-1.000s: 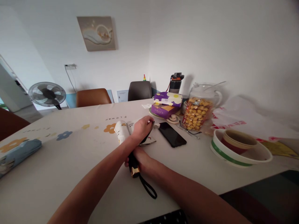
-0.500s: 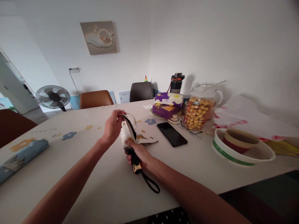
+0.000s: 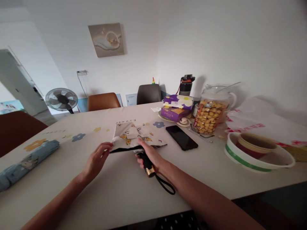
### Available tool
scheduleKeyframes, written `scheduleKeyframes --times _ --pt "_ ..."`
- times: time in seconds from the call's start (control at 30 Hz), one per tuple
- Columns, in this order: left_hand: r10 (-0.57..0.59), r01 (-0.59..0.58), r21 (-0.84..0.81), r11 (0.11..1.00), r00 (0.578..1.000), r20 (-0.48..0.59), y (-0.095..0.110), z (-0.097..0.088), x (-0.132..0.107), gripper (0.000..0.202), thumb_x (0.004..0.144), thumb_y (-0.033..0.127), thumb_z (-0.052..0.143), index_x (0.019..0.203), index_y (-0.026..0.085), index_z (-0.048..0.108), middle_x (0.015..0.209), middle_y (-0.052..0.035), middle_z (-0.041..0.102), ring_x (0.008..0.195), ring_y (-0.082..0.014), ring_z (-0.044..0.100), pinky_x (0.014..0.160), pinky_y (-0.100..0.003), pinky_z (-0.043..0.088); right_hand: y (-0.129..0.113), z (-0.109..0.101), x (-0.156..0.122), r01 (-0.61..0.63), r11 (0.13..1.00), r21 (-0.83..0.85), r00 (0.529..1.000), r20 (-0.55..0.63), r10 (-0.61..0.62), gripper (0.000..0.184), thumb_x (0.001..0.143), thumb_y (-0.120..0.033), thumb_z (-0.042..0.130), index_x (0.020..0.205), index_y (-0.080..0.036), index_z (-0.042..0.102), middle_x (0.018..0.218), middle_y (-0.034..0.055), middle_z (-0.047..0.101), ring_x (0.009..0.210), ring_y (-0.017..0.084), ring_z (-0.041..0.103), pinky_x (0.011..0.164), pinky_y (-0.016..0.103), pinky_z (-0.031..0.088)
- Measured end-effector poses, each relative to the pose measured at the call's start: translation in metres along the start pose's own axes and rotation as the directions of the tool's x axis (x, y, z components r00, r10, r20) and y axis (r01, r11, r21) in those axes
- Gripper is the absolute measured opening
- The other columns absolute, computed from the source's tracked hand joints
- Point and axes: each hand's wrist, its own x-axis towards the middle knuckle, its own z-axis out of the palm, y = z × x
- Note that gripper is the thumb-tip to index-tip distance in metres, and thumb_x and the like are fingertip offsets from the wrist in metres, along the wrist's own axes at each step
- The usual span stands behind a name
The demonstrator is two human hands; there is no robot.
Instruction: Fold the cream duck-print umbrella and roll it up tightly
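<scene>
Folding umbrella [image 3: 134, 140] lies mid-surface [image 3: 120, 191]. Right hand [image 3: 151, 156] wraps its handle, left hand [image 3: 98, 158] pinches the canopy edge. Probably best to pull each flap flat before rolling.

Both bare forearms reach forward from the bottom of the view, angled toward each other. The left hand [image 3: 97, 158] is palm down with the wrist straight, fingers loosely curled and the fingertips [image 3: 108, 146] pinched together at the front. The right hand [image 3: 150, 155] sits just beside it, a little farther forward, fingers wrapped in a closed grip with the thumb stretched ahead.
</scene>
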Motion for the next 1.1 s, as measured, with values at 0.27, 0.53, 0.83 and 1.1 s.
scheduleKeyframes --times 0.27,0.53,0.83,1.1 --pt "-0.226 0.226 0.007 0.974 0.973 0.044 -0.019 -0.005 -0.001 0.023 0.077 0.02 0.041 0.083 0.021 0.063 0.097 -0.0059 0.066 0.095 -0.0197 0.06 0.087 -0.037 0.045 0.007 0.007 -0.006 -0.05 0.97 -0.238 0.993 -0.114 0.023 0.026 0.079 -0.037 0.058 0.07 -0.018 0.043 0.039 -0.0043 0.043 0.029 0.01 0.039 0.027 0.02 0.035" --pt "-0.752 0.71 -0.386 0.589 0.657 0.06 -0.012 0.031 0.069 0.051 0.068 0.061 0.053 0.084 0.012 0.058 0.087 -0.0106 0.061 0.077 -0.0204 0.057 0.065 -0.033 0.045 0.009 0.009 -0.007 -0.073 0.94 -0.334 0.994 -0.106 0.039 0.028 0.076 -0.036 0.059 0.064 -0.019 0.04 0.036 -0.0016 0.045 0.027 0.011 0.039 0.026 0.022 0.033" --pt "-0.787 0.637 -0.521 0.568 0.605 -0.119 -0.02 0.063 0.079 0.038 0.067 0.052 0.057 0.076 0.015 0.056 0.067 -0.0005 0.055 0.061 -0.0129 0.048 0.058 -0.026 0.038 0.003 0.013 -0.015 -0.102 0.974 -0.205 0.995 -0.003 0.103 0.024 0.078 -0.032 0.058 0.066 -0.017 0.044 0.037 -0.004 0.043 0.029 0.008 0.037 0.029 0.019 0.034" --pt "-0.788 0.645 -0.477 0.598 0.581 -0.203 -0.015 0.07 0.074 0.023 0.076 0.039 0.048 0.082 0.017 0.053 0.076 -0.0027 0.055 0.067 -0.0149 0.05 0.06 -0.028 0.04 -0.003 0.012 -0.02 -0.072 0.986 -0.153 0.989 0.119 0.091 0.027 0.083 -0.033 0.051 0.063 -0.014 0.047 0.038 -0.0044 0.041 0.03 0.007 0.037 0.031 0.018 0.033"
